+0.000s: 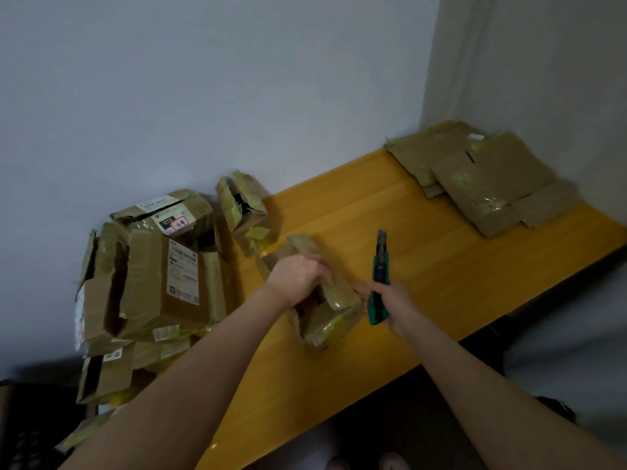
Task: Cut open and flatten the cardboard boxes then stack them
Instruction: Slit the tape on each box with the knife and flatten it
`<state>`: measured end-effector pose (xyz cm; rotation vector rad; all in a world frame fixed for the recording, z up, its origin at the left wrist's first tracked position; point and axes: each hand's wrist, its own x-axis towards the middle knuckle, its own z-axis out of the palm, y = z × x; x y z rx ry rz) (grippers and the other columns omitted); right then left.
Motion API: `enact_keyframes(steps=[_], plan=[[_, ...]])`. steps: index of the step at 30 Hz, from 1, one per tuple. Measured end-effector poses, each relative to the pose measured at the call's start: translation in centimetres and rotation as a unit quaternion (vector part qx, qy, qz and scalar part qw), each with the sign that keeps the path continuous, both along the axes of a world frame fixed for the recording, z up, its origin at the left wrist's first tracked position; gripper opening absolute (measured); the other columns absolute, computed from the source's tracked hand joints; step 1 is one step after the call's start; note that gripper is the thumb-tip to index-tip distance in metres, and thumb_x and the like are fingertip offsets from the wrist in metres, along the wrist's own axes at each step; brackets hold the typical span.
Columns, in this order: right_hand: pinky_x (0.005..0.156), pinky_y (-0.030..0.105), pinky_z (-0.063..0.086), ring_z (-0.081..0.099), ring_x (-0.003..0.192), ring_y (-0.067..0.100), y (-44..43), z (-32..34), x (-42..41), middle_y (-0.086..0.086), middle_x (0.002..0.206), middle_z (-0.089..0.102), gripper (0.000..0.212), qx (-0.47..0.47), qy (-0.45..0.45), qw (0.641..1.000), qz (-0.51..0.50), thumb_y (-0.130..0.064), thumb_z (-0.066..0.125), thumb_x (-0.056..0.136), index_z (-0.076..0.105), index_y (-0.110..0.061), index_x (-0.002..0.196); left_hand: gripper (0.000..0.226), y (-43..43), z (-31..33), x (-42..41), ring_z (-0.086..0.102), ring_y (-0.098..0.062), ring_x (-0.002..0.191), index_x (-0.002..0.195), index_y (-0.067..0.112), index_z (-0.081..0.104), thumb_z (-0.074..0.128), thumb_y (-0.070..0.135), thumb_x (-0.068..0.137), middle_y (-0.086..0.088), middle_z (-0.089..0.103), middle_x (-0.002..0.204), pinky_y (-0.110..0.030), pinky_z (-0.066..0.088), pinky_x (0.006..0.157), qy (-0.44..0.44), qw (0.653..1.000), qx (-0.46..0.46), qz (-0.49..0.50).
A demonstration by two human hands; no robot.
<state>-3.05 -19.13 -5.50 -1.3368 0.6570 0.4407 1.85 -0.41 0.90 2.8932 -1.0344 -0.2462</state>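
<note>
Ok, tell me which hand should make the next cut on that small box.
Right. The right hand already grips the green utility knife, blade out, just beside the small box. The left hand is clamped on the box's top, steadying it on the table.

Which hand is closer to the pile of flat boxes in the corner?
Right. The right hand, holding the green knife, is on the side of the flat boxes; the left hand grips the small box, farther away.

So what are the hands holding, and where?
The left hand grips the small box by its top flap. The right hand holds the green knife by its handle, blade out.
</note>
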Motion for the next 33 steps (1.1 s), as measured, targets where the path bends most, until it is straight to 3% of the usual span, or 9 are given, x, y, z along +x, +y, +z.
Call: enact_keyframes(steps=[3,8,11,14,19,23,27,30,33], plan=[[0.098,0.045,0.048,0.060,0.102,0.022,2.1,-0.3,-0.7,0.004,0.120,0.061,0.040,0.002,0.013,1.000,0.017,-0.021,0.066,0.091,0.055,-0.012,0.128,0.046,1.0,0.0,-1.0,0.046,-0.023,0.131,0.135,0.028,0.054,0.047,0.007,0.094,-0.002,0.031,0.154,-0.036,0.045,0.101,0.091,0.990,0.062,0.091],[0.096,0.043,0.049,0.063,0.102,0.021,4.9,-0.8,-1.5,0.006,0.125,0.059,0.050,0.043,0.021,0.999,0.009,-0.013,0.064,0.091,0.045,-0.010,0.137,0.056,2.1,0.7,-2.7,0.036,-0.028,0.138,0.144,0.025,0.041,0.059,0.019,0.092,-0.007,0.021,0.157,-0.039,0.041,0.108,0.015,0.968,0.081,0.236],[0.096,0.044,0.049,0.064,0.102,0.020,6.0,-0.9,-1.7,0.007,0.122,0.061,0.051,0.030,0.015,0.999,0.011,-0.011,0.063,0.091,0.044,-0.007,0.138,0.073,1.7,0.3,-5.0,0.013,-0.032,0.147,0.153,0.022,0.022,0.062,0.023,0.091,-0.012,0.014,0.160,-0.049,0.019,0.119,0.001,0.969,0.188,0.162],[0.098,0.042,0.046,0.063,0.105,0.021,6.4,-0.7,-1.8,0.008,0.125,0.059,0.053,0.001,0.017,1.000,0.025,-0.010,0.063,0.091,0.041,-0.007,0.139,0.084,1.6,-0.6,-7.2,0.021,-0.032,0.145,0.154,0.017,0.010,0.063,0.032,0.090,-0.012,0.010,0.160,-0.044,0.036,0.112,0.075,0.958,0.104,0.257],[0.098,0.041,0.045,0.060,0.102,0.021,5.8,-1.2,-2.4,0.012,0.126,0.058,0.051,-0.011,0.022,0.999,0.031,-0.007,0.063,0.091,0.041,-0.005,0.138,0.061,1.7,-2.3,-8.2,0.055,-0.033,0.118,0.138,0.003,0.034,0.066,0.019,0.089,-0.018,0.052,0.132,-0.039,0.051,0.094,0.182,0.851,-0.134,0.474],[0.099,0.044,0.046,0.056,0.111,0.027,6.0,-1.2,-2.5,0.011,0.122,0.059,0.044,-0.029,0.023,0.999,0.028,-0.014,0.061,0.094,0.047,-0.007,0.135,0.058,0.0,-1.4,-7.2,0.057,-0.030,0.117,0.145,0.006,0.034,0.057,0.003,0.092,-0.014,0.058,0.128,-0.030,0.047,0.093,0.142,0.884,-0.195,0.401],[0.098,0.047,0.048,0.064,0.094,0.020,5.7,-0.7,-2.2,0.004,0.102,0.064,0.037,-0.013,0.006,0.999,0.036,-0.007,0.056,0.096,0.046,-0.009,0.131,0.057,0.6,-1.8,-5.1,0.050,-0.030,0.125,0.148,0.010,0.033,0.053,0.008,0.095,-0.014,0.047,0.140,-0.035,0.043,0.103,0.100,0.916,-0.141,0.363],[0.073,0.032,0.053,0.055,0.070,0.017,5.5,-0.6,-2.3,0.004,0.083,0.056,0.030,-0.050,-0.014,0.998,0.041,-0.007,0.052,0.097,0.047,-0.007,0.127,0.055,1.6,-2.1,-5.5,0.047,-0.025,0.128,0.148,0.013,0.035,0.053,0.012,0.096,-0.008,0.034,0.149,-0.034,0.042,0.104,0.073,0.926,-0.096,0.357],[0.064,0.023,0.039,0.043,0.069,0.008,5.8,0.0,-2.5,-0.003,0.090,0.047,0.040,-0.064,-0.051,0.996,0.041,-0.027,0.048,0.100,0.045,-0.013,0.137,0.038,1.1,-1.9,-7.4,0.057,-0.020,0.117,0.135,0.011,0.054,0.054,0.020,0.097,-0.006,0.053,0.136,-0.033,0.048,0.099,0.045,0.912,-0.195,0.359]])
